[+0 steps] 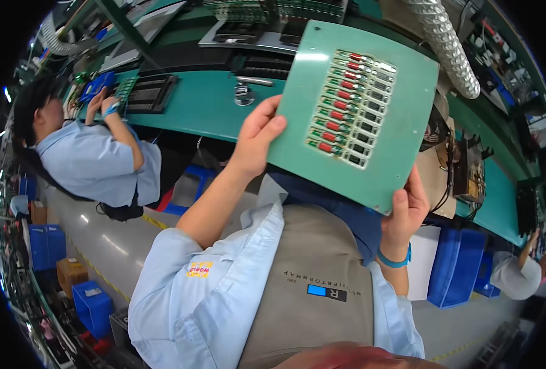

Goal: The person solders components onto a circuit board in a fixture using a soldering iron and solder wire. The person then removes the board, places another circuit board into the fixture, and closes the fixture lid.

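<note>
A flat green fixture plate [291, 141] is held up in front of my chest, tilted, with its face toward me. Two columns of slots run down its middle. In the left column sit several small green circuit boards with red parts [340, 105]; the right column shows dark rectangular pieces in pale frames [373, 106]. My left hand [257, 135] grips the plate's left edge, thumb on the face and fingers behind. My right hand [406, 209] clasps its lower right corner the same way, with a blue band around the wrist. The fingers behind the plate are partly hidden.
Behind the plate runs a green workbench [205, 117] with black trays [152, 93] and a small metal piece [243, 93]. A silver duct [451, 52] hangs at upper right. Co-workers sit left and far right. Blue bins [457, 267] stand on the floor.
</note>
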The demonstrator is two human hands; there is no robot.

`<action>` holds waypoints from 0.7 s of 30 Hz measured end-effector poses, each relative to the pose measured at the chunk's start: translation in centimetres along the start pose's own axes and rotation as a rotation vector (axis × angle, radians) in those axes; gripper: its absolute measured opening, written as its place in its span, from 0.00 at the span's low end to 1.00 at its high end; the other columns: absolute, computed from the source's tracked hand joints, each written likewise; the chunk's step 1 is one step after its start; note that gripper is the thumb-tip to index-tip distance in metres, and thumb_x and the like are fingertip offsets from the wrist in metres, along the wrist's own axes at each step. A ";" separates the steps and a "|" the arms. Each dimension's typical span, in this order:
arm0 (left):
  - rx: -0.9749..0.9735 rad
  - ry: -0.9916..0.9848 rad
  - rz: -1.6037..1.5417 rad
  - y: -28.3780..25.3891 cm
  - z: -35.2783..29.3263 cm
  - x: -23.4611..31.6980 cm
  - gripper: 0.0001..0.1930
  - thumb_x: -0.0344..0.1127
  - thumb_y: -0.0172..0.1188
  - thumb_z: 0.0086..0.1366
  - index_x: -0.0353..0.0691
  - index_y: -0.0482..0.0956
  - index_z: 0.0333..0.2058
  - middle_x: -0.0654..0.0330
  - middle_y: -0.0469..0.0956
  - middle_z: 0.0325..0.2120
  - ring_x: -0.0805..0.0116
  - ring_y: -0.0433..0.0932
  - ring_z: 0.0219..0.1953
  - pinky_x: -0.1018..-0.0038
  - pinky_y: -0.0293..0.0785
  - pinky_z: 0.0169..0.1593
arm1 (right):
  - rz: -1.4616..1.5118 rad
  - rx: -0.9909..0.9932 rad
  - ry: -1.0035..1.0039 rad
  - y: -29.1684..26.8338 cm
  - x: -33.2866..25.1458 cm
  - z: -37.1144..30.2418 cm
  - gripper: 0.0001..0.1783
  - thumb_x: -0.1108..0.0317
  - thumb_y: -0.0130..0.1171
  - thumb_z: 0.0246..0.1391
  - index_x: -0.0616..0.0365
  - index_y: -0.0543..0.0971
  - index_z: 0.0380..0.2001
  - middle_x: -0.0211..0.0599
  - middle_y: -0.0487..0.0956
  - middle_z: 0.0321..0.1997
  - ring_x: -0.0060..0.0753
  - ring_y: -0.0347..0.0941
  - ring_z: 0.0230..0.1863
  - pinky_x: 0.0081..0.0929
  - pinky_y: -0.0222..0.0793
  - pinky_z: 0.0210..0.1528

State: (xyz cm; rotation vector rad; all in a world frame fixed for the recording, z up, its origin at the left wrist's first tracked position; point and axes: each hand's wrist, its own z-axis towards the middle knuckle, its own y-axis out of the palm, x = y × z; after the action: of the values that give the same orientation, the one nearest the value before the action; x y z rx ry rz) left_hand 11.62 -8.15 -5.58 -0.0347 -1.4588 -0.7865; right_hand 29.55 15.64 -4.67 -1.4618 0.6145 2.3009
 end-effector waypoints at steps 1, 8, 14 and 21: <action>-0.017 0.015 0.000 -0.4 0.1 -0.1 0.25 0.29 0.53 0.73 0.30 0.67 0.67 0.53 0.78 0.56 0.72 0.76 0.51 0.78 0.73 0.55 | -0.019 -0.025 -0.020 -0.2 0.3 0.0 0.35 0.64 0.65 0.63 0.76 0.70 0.67 0.46 0.82 0.55 0.29 0.77 0.47 0.20 0.71 0.50; 0.022 0.023 0.016 -0.9 0.7 -0.1 0.26 0.29 0.52 0.72 0.30 0.67 0.67 0.51 0.77 0.55 0.69 0.76 0.51 0.76 0.73 0.56 | -0.115 -0.195 -0.112 -0.9 1.6 0.3 0.40 0.58 0.70 0.60 0.76 0.71 0.67 0.44 0.82 0.50 0.27 0.74 0.41 0.20 0.70 0.44; 0.024 0.093 -0.010 -1.4 1.7 -0.5 0.27 0.29 0.54 0.71 0.30 0.66 0.67 0.51 0.77 0.56 0.68 0.76 0.52 0.74 0.72 0.57 | -0.137 -0.191 -0.201 -0.8 2.9 1.5 0.38 0.62 0.72 0.58 0.76 0.73 0.65 0.43 0.82 0.45 0.27 0.71 0.37 0.21 0.69 0.40; 0.013 0.211 0.065 -2.2 2.1 -0.9 0.28 0.30 0.57 0.70 0.30 0.66 0.67 0.51 0.76 0.58 0.68 0.77 0.53 0.74 0.72 0.58 | -0.204 -0.193 -0.220 -1.1 3.9 2.1 0.34 0.69 0.73 0.55 0.74 0.76 0.62 0.42 0.81 0.41 0.28 0.71 0.35 0.21 0.69 0.38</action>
State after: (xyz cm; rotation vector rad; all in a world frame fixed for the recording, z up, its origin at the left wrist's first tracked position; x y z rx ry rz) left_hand 8.80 -8.43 -6.95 0.0100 -1.2568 -0.7055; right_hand 26.88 17.89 -7.57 -1.2588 0.1764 2.3645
